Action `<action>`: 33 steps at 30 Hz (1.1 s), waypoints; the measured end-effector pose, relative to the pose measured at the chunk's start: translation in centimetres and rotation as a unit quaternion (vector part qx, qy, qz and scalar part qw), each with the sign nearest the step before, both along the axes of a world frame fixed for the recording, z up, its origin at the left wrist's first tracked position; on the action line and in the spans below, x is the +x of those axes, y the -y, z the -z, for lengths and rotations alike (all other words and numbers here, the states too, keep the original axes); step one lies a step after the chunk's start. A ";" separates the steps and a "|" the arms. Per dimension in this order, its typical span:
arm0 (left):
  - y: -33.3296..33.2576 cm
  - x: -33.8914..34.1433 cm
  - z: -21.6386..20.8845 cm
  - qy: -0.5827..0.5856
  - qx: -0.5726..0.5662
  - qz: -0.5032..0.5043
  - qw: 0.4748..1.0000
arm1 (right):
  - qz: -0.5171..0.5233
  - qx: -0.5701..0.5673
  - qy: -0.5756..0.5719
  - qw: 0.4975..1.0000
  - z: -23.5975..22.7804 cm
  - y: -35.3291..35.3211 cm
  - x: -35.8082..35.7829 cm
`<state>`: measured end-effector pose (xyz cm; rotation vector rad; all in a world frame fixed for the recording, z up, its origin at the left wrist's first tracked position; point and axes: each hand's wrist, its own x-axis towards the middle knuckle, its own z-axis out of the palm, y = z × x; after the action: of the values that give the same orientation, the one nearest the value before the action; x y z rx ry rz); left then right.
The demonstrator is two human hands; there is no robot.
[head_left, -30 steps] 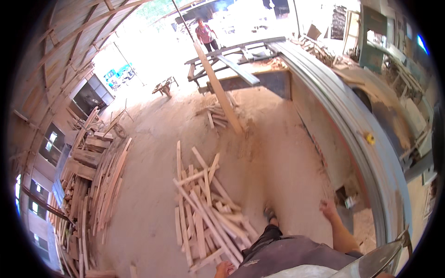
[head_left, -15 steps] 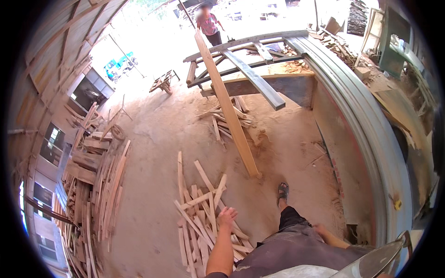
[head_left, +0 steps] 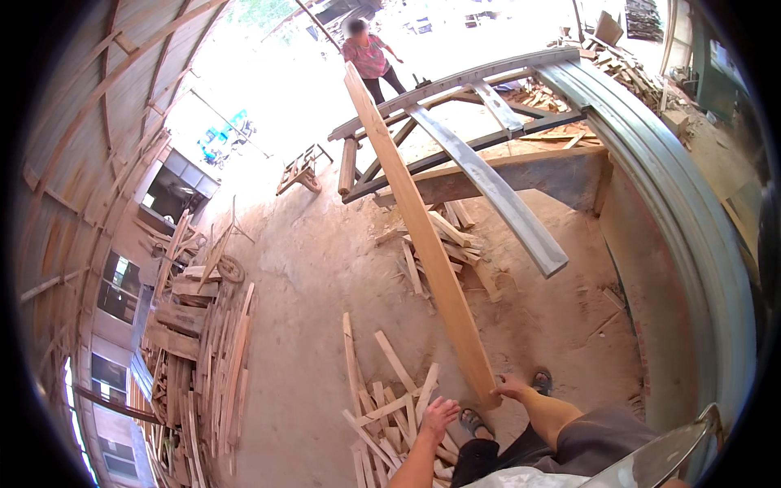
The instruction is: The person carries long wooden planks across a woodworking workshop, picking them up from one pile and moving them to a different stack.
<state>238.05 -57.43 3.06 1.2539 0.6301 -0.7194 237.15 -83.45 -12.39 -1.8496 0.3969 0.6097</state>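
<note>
A long, pale wooden plank (head_left: 427, 256) slants from the far metal frame down to my feet, its near end close in front of me. My right hand (head_left: 514, 387) reaches that end from the right, fingers stretched and at the plank's edge; no closed grip shows. Left of the end, my left hand (head_left: 440, 416) is raised with its fingers apart, holding nothing. Beneath it lies a heap of cut wood strips (head_left: 390, 411). The plank crosses the metal frame (head_left: 455, 159), and a person (head_left: 370, 58) stands by its far end.
A grey metal bar (head_left: 496, 195) juts toward me from the frame. Long metal rails (head_left: 675, 187) curve along the right side above a low wall. Stacked timber (head_left: 195, 350) lines the left, near a wheeled cart (head_left: 303, 172). More scrap wood (head_left: 443, 244) lies under the plank.
I have come closer to the plank. My right hand has moved from beside my body to the plank's near end. My left hand stays raised and empty. The far person appears nearer.
</note>
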 end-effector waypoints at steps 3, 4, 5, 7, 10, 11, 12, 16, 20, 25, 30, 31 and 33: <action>-0.4 4.3 2.6 0.007 -0.004 0.036 0.999 | 0.090 0.239 -0.078 0.964 2.0 -2.0 1.6; -1.0 5.6 3.1 0.009 0.005 0.047 0.999 | 0.124 0.308 -0.080 0.940 1.8 -2.6 1.7; -1.6 6.7 3.6 0.013 0.013 0.059 0.998 | 0.157 0.376 -0.079 0.910 1.6 -3.2 1.8; -3.9 7.3 4.8 0.020 0.041 0.052 0.998 | 0.124 0.325 -0.108 0.931 -2.4 -6.3 1.8; -4.2 10.2 4.0 0.073 0.077 0.094 0.990 | 0.057 0.219 -0.175 0.958 -5.2 -11.2 1.3; -4.4 10.6 3.5 0.099 0.091 0.117 0.984 | 0.053 0.230 -0.118 0.964 -5.7 -13.7 0.8; -4.7 11.0 3.3 0.123 0.103 0.139 0.977 | 0.050 0.238 -0.064 0.968 -6.3 -16.1 0.5; -13.3 7.7 2.5 0.107 0.048 0.026 0.993 | -0.058 0.317 -0.093 0.942 -11.7 -23.9 -1.2; -19.2 3.0 -2.7 0.111 0.051 0.019 0.992 | -0.247 0.330 -0.294 0.863 -10.8 -26.4 -1.4; -25.5 -5.3 -3.0 0.085 0.105 0.022 0.990 | -0.021 0.472 -0.248 0.845 -11.7 -22.8 9.8; -27.8 -12.9 -2.6 0.014 0.056 0.044 0.997 | 0.057 0.569 -0.102 0.814 -15.9 -16.5 24.4; -28.3 -14.9 -3.2 -0.005 0.066 0.028 0.997 | 0.075 0.565 -0.084 0.818 -19.2 -18.3 26.7; -27.5 -16.9 -3.9 -0.043 0.061 0.016 0.997 | 0.114 0.564 -0.045 0.817 -23.3 -17.8 30.8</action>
<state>221.16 -29.95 6.95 1.3525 0.7353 -0.7747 267.99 -65.64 10.93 -0.6169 0.2168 0.5726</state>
